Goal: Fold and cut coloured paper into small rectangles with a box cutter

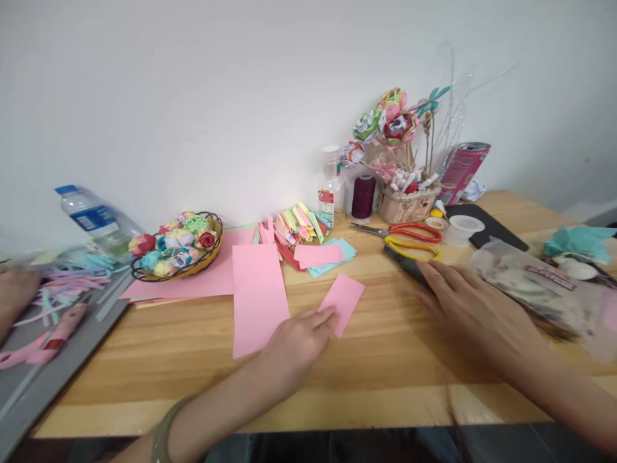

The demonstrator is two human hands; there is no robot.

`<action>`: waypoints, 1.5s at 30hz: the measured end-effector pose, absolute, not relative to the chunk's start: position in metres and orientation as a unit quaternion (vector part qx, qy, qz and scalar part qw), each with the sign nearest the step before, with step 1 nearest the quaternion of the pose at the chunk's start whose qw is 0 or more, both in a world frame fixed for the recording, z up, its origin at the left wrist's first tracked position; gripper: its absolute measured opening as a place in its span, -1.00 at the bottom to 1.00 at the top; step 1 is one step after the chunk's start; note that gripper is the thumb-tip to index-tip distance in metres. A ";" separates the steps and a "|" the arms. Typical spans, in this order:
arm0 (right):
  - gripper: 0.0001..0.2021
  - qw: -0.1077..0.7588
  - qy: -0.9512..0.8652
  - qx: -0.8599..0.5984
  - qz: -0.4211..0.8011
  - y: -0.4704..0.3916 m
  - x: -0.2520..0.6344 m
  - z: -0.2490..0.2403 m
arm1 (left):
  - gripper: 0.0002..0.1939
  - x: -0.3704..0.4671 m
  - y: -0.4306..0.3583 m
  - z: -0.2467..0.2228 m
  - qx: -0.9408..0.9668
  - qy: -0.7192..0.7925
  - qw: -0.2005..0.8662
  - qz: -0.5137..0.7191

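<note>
My left hand point(301, 344) rests at the middle of the table, its fingers closed on the lower left edge of a small pink paper piece point(348, 301). Under and beyond that wrist lies a larger pink sheet point(258, 292). My right hand point(475, 308), slightly blurred, is spread palm down at the right, its fingertips over a dark green tool point(409, 262). Just beyond are yellow-handled scissors point(412, 247) and red-handled scissors point(414, 232). Whether the right fingers touch the tool is unclear.
A basket of paper flowers point(216, 247) stands left; folded paper strips point(299, 225), a clear bottle point(332, 186), purple thread point(363, 196) and a flower basket point(405, 204) line the wall. A plastic bag point(540, 283) lies right. Another person's hand point(17, 292) is far left.
</note>
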State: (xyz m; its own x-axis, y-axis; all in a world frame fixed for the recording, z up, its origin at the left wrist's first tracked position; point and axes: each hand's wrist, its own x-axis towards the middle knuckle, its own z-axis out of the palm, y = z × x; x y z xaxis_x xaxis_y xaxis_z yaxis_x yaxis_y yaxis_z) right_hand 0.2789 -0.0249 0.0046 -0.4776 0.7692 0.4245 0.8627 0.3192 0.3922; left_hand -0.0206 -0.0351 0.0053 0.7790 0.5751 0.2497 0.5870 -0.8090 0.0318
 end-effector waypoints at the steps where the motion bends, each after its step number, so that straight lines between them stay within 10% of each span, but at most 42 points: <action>1: -0.55 0.069 -0.797 -0.526 -0.288 -0.022 0.277 0.003 | -0.61 -0.020 -0.028 0.009 -0.941 -0.304 0.004 -0.147; 10: -0.57 0.039 -0.780 -0.557 -0.284 -0.022 0.280 0.001 | -0.62 -0.001 0.029 0.018 -0.969 -0.246 -0.021 -0.020; 19: -0.16 0.156 -0.881 -0.440 -0.083 -0.085 0.276 0.006 | -0.59 0.010 0.024 0.011 -0.944 -0.318 0.090 -0.008; 45: -0.28 0.103 -0.881 -0.456 -0.071 -0.113 0.285 -0.015 | -0.52 0.007 0.029 0.005 -0.942 -0.315 0.118 -0.010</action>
